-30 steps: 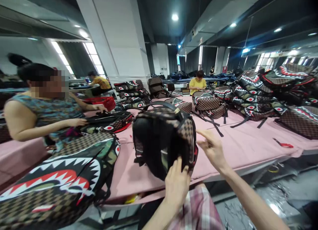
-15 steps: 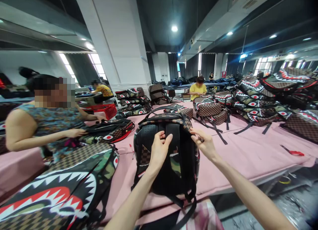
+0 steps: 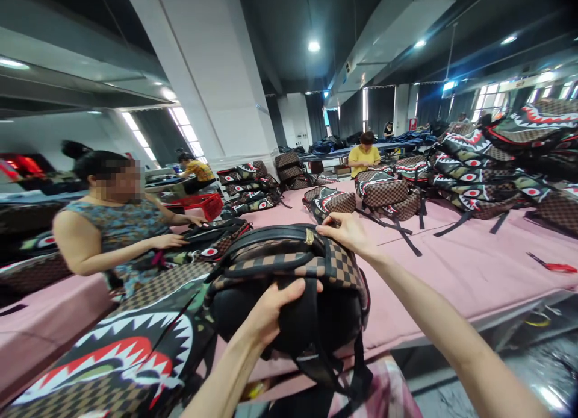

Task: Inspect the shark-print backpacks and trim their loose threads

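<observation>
A brown-and-black checkered backpack [image 3: 266, 261] stands in front of me, its black padded back and shoulder straps facing me and its top tipped my way. My left hand [image 3: 271, 309] grips the black back panel by a strap, thumb on top. At the upper right edge, my right hand [image 3: 345, 232] is closed in a pinch beside a small gold-coloured piece [image 3: 309, 236]; what lies between the fingertips is too small to make out. A second backpack with a shark-mouth print [image 3: 135, 346] lies to the left, partly behind my left forearm.
The pink-covered table [image 3: 433, 291] carries stacked shark-print backpacks [image 3: 474, 171] at the right and others at the back. Red-handled scissors [image 3: 553, 264] lie near the right edge. A co-worker [image 3: 117, 225] handles another bag at the left; a person in yellow [image 3: 363, 159] sits farther back.
The backpack has tipped toward me, so its checkered top now shows. My left hand has moved down and closed on the back panel; my right hand has shifted slightly left and up.
</observation>
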The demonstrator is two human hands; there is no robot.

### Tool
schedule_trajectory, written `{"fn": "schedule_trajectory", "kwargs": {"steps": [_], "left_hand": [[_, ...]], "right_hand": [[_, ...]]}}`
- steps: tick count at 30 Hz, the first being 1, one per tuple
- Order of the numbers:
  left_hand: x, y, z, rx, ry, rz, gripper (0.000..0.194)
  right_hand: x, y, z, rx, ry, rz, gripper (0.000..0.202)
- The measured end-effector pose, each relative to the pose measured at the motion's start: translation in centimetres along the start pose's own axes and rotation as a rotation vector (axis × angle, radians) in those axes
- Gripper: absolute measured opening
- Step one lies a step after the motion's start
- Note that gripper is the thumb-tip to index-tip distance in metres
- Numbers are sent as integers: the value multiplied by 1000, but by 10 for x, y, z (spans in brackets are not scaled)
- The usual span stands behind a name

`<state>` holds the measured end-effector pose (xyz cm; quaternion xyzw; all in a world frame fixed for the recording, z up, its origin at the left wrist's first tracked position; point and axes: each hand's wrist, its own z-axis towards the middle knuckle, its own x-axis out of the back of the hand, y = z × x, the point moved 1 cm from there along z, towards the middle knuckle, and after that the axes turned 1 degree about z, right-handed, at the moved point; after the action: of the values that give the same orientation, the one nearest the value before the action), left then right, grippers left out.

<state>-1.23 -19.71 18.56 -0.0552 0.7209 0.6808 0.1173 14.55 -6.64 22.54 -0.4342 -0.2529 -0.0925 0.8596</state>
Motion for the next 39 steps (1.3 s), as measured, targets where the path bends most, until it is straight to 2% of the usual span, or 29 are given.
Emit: {"fn": "schedule_trajectory", "kwargs": {"steps": [4, 7, 12, 16, 21, 24, 27, 29, 30, 32, 33, 34, 35, 36, 39], "left_hand": [[10, -2, -16, 70, -325, 273, 43], [14, 1, -25, 75, -428, 323, 51], [19, 1, -29, 83, -423, 441, 57], [28, -4, -30, 55, -390, 501, 53], [36, -12, -26, 68, -422, 461, 53], [31, -13, -26, 86, -428, 457, 56], [20, -5, -40, 25, -276, 562, 54], [16, 4, -59, -89, -63, 747, 43], [17, 9, -70, -169, 98, 838, 36], [23, 18, -90, -326, 511, 926, 28], [28, 21, -96, -372, 708, 912, 28], [33, 22, -99, -384, 848, 869, 31], [37, 22, -98, -369, 917, 808, 35], [40, 21, -94, -335, 911, 736, 41], [43, 16, -75, -248, 715, 476, 49]], "right_hand": [[2, -6, -17, -26, 65, -39, 24], [1, -9, -24, 0, 75, -33, 23], [1, -14, -30, 9, 93, -35, 22], [4, -12, -35, 43, 78, 12, 24], [8, -10, -43, 66, 74, 27, 23], [10, -11, -45, 72, 81, 24, 23], [12, -6, -44, 80, 99, 25, 22], [15, 1, -43, 106, 117, 46, 21], [16, 5, -42, 120, 123, 64, 21], [18, 13, -39, 137, 135, 98, 23], [18, 16, -38, 141, 137, 109, 24], [17, 17, -36, 142, 138, 113, 25], [16, 18, -35, 142, 138, 109, 25], [15, 18, -33, 142, 142, 101, 26], [11, 17, -30, 131, 169, 58, 28]]}}
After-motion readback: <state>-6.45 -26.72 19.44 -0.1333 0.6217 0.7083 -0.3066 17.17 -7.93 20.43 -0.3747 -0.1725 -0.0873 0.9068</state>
